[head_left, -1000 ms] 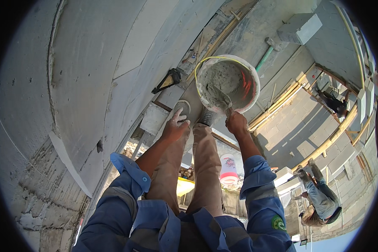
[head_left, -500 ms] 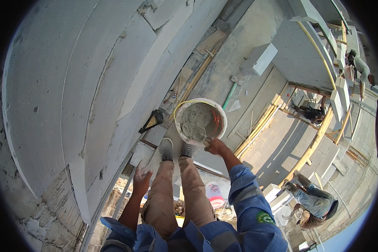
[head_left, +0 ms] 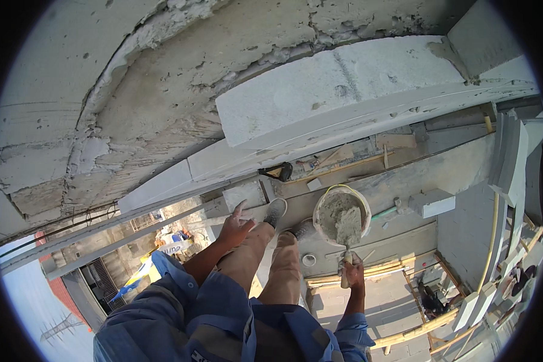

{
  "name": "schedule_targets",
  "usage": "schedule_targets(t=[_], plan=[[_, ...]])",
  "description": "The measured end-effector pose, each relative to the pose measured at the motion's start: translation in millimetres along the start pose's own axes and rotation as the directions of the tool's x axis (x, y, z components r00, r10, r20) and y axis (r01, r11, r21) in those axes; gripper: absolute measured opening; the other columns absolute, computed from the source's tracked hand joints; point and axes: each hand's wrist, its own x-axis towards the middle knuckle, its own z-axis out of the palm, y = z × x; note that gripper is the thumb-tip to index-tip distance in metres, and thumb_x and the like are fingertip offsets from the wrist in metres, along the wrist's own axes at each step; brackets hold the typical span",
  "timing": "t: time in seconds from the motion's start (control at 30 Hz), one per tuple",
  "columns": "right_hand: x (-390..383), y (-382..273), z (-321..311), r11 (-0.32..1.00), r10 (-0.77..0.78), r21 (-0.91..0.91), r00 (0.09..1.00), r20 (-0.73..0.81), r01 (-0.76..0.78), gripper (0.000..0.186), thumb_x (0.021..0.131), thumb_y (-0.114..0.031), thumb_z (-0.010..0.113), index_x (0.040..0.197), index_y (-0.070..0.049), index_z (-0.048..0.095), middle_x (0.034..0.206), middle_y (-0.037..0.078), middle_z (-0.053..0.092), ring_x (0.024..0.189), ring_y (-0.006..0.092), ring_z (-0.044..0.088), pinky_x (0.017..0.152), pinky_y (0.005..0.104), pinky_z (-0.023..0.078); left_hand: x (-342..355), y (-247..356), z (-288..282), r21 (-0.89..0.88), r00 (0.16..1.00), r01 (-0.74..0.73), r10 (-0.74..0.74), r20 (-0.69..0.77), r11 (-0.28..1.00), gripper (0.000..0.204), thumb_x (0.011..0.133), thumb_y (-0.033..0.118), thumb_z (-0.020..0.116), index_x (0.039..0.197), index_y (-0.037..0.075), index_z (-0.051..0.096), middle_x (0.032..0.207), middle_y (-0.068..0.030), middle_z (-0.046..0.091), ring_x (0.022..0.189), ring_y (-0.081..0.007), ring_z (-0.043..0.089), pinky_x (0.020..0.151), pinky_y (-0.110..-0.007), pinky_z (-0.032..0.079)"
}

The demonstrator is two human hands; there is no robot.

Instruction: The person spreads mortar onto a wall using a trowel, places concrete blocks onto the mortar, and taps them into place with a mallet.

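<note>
My right hand [head_left: 355, 273] grips the handle of a trowel [head_left: 346, 265], whose blade carries a heap of wet grey mortar [head_left: 349, 228] over a white bucket [head_left: 321, 224] with a yellow handle. My left hand [head_left: 236, 224] is off to the left, fingers apart and holding nothing, above my legs. My shoes [head_left: 275, 211] stand on the grey ledge just left of the bucket. A hammer-like tool with a green handle [head_left: 384, 213] lies right of the bucket, near a pale block [head_left: 431, 202].
A rough wall of pale blocks [head_left: 338, 90] runs across the upper view. A black tool [head_left: 279, 171] lies at its foot. Bamboo poles [head_left: 416, 320], planks and a person in dark clothes [head_left: 431, 298] are at lower right. At lower left a drop shows rooftops [head_left: 78, 295].
My view has swung toward the wall, shifting the bucket right and down. The trowel blade, earlier low in the mortar, now shows a large load. My left hand remains apart from the bucket.
</note>
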Motion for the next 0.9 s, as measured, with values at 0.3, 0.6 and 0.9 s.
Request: schedule_targets(t=[0.3, 0.6, 0.9], plan=[[-20, -128, 89, 0.951, -0.006, -0.289, 0.942, 0.337, 0.109, 0.036, 0.074, -0.006, 0.058, 0.110, 0.000, 0.058, 0.082, 0.005, 0.064, 0.073, 0.0110, 0.059, 0.068, 0.0261, 0.049, -43, 1, -72, -0.147, 0.985, -0.106, 0.084, -0.149, 0.983, 0.070, 0.087, 0.020, 0.064, 0.147, 0.011, 0.029, 0.126, -0.0194, 0.057, 0.101, -0.0185, 0.061, 0.089, -0.034, 0.049], [23, -153, 219, 0.889, -0.123, -0.326, 0.853, 0.507, 0.321, 0.041, 0.073, -0.004, 0.060, 0.114, 0.001, 0.057, 0.081, 0.002, 0.061, 0.069, 0.0090, 0.057, 0.061, 0.0276, 0.049, -36, -44, -145, 0.669, 0.713, -0.247, 0.599, -0.364, 0.701, 0.071, 0.080, 0.019, 0.067, 0.143, 0.008, 0.036, 0.131, -0.0228, 0.045, 0.121, -0.0434, 0.042, 0.102, -0.052, 0.035], [53, -153, 279, -0.173, -0.798, -0.749, 0.355, 0.487, 0.639, 0.048, 0.065, -0.024, 0.073, 0.105, -0.001, 0.060, 0.092, 0.021, 0.064, 0.074, 0.0383, 0.064, 0.064, 0.0453, 0.054, -25, -68, -185, 0.741, 0.670, -0.347, 0.705, -0.232, 0.574, 0.072, 0.078, 0.027, 0.068, 0.141, 0.009, 0.039, 0.134, -0.0236, 0.040, 0.124, -0.0427, 0.038, 0.105, -0.056, 0.030]])
